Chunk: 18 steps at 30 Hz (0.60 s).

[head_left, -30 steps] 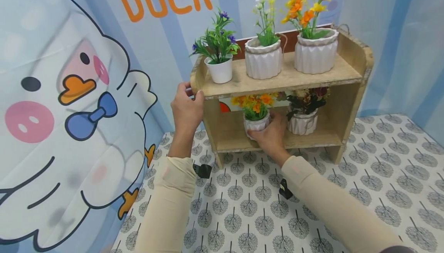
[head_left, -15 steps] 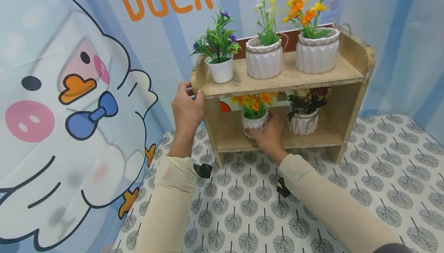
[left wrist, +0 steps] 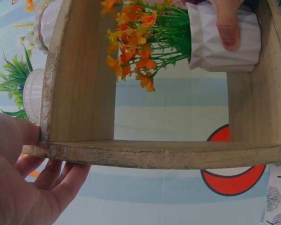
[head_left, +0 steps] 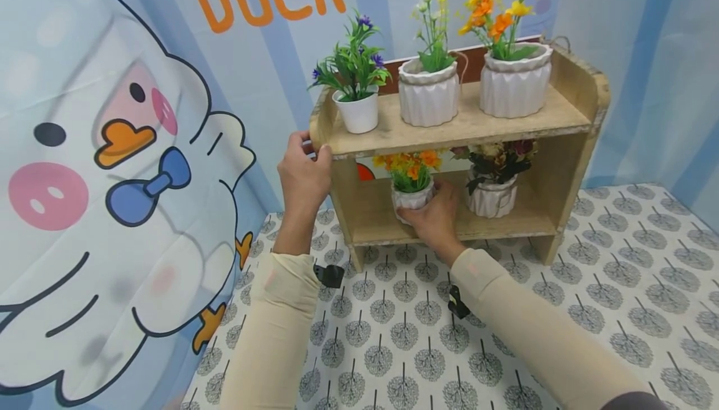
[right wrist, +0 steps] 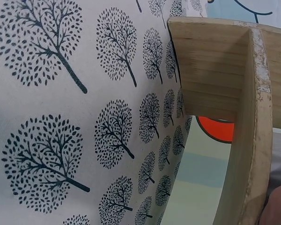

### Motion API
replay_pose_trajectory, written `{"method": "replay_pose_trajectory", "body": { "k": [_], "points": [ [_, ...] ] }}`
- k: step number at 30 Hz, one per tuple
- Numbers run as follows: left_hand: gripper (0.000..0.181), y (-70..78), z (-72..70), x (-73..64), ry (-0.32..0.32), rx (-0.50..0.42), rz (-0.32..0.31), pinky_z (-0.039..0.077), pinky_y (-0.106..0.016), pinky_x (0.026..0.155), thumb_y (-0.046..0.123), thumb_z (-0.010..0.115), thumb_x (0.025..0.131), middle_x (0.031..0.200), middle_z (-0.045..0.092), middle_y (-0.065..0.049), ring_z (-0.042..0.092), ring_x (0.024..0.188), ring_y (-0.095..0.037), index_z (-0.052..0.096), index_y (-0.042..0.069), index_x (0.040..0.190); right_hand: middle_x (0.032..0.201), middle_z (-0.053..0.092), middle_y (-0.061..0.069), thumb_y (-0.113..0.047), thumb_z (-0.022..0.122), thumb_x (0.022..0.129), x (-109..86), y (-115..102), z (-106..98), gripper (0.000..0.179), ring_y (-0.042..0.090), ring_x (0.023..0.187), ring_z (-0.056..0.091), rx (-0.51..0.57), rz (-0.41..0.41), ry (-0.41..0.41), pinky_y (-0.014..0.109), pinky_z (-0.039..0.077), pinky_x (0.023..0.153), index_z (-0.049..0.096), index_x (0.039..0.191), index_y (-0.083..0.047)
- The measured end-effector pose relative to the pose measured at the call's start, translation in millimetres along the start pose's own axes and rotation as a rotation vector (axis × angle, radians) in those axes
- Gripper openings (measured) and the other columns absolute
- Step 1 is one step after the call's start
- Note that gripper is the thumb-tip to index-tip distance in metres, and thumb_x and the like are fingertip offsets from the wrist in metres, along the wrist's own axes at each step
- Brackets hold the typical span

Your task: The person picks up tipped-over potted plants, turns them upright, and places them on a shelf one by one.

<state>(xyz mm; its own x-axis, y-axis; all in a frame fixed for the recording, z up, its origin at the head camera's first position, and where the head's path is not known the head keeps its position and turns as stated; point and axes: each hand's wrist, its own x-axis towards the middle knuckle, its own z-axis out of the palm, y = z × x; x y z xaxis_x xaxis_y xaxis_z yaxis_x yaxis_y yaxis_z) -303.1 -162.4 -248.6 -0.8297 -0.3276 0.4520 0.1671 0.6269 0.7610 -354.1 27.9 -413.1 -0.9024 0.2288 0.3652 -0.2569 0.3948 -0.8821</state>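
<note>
A two-tier wooden shelf (head_left: 359,143) stands on the tree-patterned cloth. My left hand (head_left: 305,173) grips its left side panel near the upper board, with the thumb in front and the fingers behind, as the left wrist view shows. On the lower board, my right hand (head_left: 439,215) holds a white fluted flowerpot (head_left: 412,201) with orange and yellow flowers (head_left: 412,170). The thumb (left wrist: 229,35) lies across the pot's front. Right of it sits another white pot (head_left: 493,198) with dark foliage and cream flowers. The right wrist view shows mostly cloth and the shelf's underside (right wrist: 210,65).
Along the upper board stand a small pot with purple flowers (head_left: 358,113), a ribbed pot with white blooms (head_left: 429,98) and a larger pot with orange and yellow flowers (head_left: 515,85). A duck-printed curtain (head_left: 140,173) hangs behind and left. Patterned cloth (head_left: 393,335) covers the table.
My right hand and the orange-flowered pot have shifted slightly left on the lower board, mostly in the first half second. My left hand stays on the shelf's side panel.
</note>
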Motion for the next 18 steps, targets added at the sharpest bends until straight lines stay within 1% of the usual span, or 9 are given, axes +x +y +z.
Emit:
{"method": "replay_pose_trajectory", "body": {
  "k": [8,18],
  "points": [
    [0.038,0.4,-0.6,0.3,-0.005,0.005,-0.003,0.06,-0.041,0.089,0.026,0.058,0.1,0.13,0.069,-0.013,0.068,0.113,-0.029,0.056,0.011,0.135,0.141,0.036,0.027,-0.022,0.092,0.071,0.5,-1.9,-2.4,0.094,0.04,0.134,0.039,-0.017,0.045,-0.037,0.049,0.035,0.118,0.035,0.141,0.002],
    [0.04,1.2,-1.1,-1.3,-0.017,-0.011,-0.005,0.06,-0.043,0.089,0.027,0.058,0.1,0.129,0.069,-0.013,0.068,0.113,-0.03,0.055,0.012,0.136,0.144,0.033,0.026,-0.02,0.09,0.072,-0.2,-5.2,-6.0,0.097,0.039,0.136,0.036,-0.004,0.058,-0.069,0.048,0.034,0.119,0.03,0.145,0.001]
  ]
}}
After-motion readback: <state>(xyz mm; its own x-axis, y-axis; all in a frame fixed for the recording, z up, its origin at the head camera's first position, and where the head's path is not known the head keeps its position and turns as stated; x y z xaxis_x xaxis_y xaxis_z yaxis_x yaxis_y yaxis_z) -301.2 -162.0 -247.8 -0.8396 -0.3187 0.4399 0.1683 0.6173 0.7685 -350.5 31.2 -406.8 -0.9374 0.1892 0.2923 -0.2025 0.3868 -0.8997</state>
